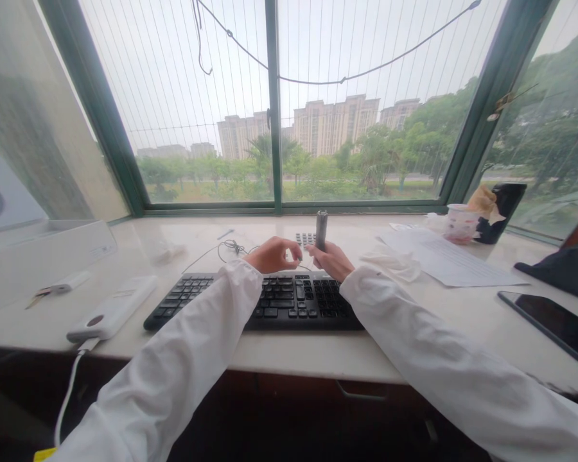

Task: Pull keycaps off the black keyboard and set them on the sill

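Note:
My right hand (332, 260) is shut around a slim brushed-metal cylinder (322, 230), which stands upright above my fist. My left hand (272, 255) is curled with its fingertips pinched together, close beside the cylinder. I cannot tell whether those fingertips hold something small. Both hands hover over the far edge of a black computer keyboard (289, 301). A tangle of thin dark cable (234, 247) lies on the sill just beyond my left hand. A small grey keypad (306, 239) sits behind the keyboard, partly hidden by the cylinder and my hands.
The white sill also holds a white power bank (112, 308) with its cable, a key on a white fob (60, 284), papers (446, 258), a patterned cup (462, 222) and a black tablet or phone (551, 324). A green-framed window (274, 115) closes off the far side.

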`<move>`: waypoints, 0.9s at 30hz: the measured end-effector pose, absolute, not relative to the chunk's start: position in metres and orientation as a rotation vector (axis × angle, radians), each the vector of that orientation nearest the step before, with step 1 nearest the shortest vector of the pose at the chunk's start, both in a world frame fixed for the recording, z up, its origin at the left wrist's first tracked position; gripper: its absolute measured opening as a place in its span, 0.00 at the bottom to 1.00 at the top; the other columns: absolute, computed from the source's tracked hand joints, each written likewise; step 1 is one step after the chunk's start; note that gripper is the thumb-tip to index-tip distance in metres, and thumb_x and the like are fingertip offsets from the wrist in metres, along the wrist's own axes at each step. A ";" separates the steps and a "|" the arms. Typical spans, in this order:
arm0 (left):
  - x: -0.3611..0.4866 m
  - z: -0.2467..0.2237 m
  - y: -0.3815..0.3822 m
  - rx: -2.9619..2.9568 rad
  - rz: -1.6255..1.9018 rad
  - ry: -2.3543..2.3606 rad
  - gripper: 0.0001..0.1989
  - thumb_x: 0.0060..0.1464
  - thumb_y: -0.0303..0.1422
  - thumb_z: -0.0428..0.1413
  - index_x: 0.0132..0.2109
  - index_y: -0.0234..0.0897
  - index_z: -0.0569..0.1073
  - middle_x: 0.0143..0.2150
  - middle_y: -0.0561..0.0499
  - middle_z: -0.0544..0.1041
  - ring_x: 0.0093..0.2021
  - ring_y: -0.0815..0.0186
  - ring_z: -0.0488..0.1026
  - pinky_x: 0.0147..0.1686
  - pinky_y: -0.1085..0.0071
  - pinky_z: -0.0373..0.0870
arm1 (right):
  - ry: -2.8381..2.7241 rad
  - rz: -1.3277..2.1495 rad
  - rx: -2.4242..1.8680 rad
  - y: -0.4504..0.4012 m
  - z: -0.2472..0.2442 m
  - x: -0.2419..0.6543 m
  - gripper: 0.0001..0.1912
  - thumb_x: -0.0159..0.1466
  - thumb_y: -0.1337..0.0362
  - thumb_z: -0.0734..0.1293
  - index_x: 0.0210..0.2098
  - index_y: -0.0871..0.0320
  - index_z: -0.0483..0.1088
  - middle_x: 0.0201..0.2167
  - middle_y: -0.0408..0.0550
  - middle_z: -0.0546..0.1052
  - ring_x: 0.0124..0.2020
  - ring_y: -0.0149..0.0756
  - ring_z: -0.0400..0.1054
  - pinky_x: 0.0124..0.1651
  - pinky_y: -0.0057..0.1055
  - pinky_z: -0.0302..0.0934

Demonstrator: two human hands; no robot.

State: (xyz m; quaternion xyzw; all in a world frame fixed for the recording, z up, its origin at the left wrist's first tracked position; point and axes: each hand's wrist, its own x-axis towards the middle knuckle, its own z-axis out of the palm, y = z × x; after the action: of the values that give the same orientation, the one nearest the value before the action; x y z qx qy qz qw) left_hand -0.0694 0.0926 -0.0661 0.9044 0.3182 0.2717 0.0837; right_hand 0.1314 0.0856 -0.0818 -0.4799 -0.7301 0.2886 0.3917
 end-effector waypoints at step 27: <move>-0.062 -0.063 0.088 2.746 1.235 1.183 0.13 0.58 0.37 0.58 0.47 0.37 0.76 0.40 0.50 0.80 0.26 0.73 0.73 0.33 0.73 0.72 | -1.673 1.019 -1.049 0.097 -0.082 0.141 0.16 0.63 0.54 0.64 0.29 0.61 0.69 0.12 0.37 0.60 0.16 0.25 0.51 0.22 0.28 0.45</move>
State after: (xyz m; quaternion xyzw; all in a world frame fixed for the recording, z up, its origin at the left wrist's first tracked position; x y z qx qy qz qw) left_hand -0.0616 0.0881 -0.0635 0.8480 0.3652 0.3813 -0.0468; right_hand 0.1408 0.0967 -0.0818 -0.4230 -0.6747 0.4108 0.4439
